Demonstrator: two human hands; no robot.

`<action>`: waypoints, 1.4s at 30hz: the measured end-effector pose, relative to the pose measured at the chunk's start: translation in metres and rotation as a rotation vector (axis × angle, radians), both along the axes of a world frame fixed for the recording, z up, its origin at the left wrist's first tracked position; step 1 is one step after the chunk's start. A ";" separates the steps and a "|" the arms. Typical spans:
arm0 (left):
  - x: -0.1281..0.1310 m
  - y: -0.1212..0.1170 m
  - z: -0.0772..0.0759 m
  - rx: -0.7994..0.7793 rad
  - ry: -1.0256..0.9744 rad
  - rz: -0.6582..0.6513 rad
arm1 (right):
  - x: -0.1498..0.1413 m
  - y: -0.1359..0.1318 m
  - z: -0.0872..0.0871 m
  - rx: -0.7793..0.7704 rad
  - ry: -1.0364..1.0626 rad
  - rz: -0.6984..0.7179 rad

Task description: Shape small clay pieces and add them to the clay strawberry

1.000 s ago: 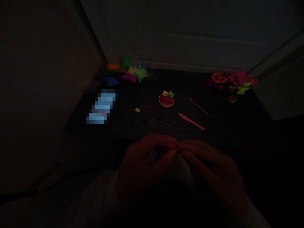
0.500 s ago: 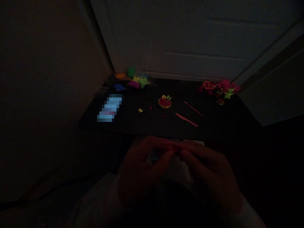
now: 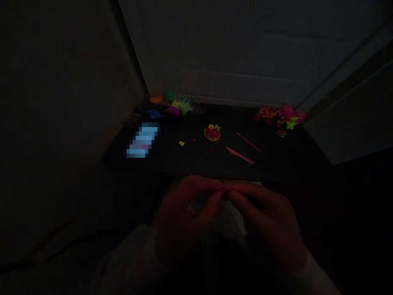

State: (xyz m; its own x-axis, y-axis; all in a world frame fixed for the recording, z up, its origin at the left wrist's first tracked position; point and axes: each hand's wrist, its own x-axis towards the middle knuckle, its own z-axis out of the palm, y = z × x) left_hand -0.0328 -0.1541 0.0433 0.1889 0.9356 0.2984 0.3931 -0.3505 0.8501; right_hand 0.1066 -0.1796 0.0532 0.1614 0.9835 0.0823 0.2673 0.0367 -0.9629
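Note:
The scene is very dark. My left hand (image 3: 184, 217) and my right hand (image 3: 267, 221) are held together in front of me, below the near edge of a dark table (image 3: 291, 164). The fingertips of both meet in a pinch on something small and reddish that I cannot make out. On the table beyond them lie a round yellow-and-red clay piece (image 3: 212, 133), a small yellow lump (image 3: 181, 143), tiny red bits (image 3: 194, 140), a pink flat tool (image 3: 240, 155) and a thin pink stick (image 3: 248, 141).
Several coloured clay packets (image 3: 170, 104) are piled at the table's back left. A blurred light-blue item (image 3: 142, 140) lies on the left. Red and pink clay flowers (image 3: 279, 116) sit at the back right. A pale panelled door (image 3: 245, 53) stands behind the table.
The view has tilted up and drawn back, so the table looks smaller and farther. My hands stay pinched together in nearly the same pose.

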 end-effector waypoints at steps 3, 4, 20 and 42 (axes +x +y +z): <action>-0.001 0.000 -0.002 0.002 -0.003 -0.005 | -0.001 0.000 0.000 -0.004 0.009 -0.019; -0.001 0.000 -0.002 0.005 -0.008 -0.003 | -0.001 0.000 0.000 -0.008 0.009 -0.023; -0.004 0.000 -0.006 -0.046 -0.046 -0.032 | -0.002 -0.001 -0.008 -0.036 0.017 -0.060; 0.008 0.002 -0.007 -0.276 -0.319 0.039 | -0.006 0.002 -0.015 -0.031 0.030 -0.099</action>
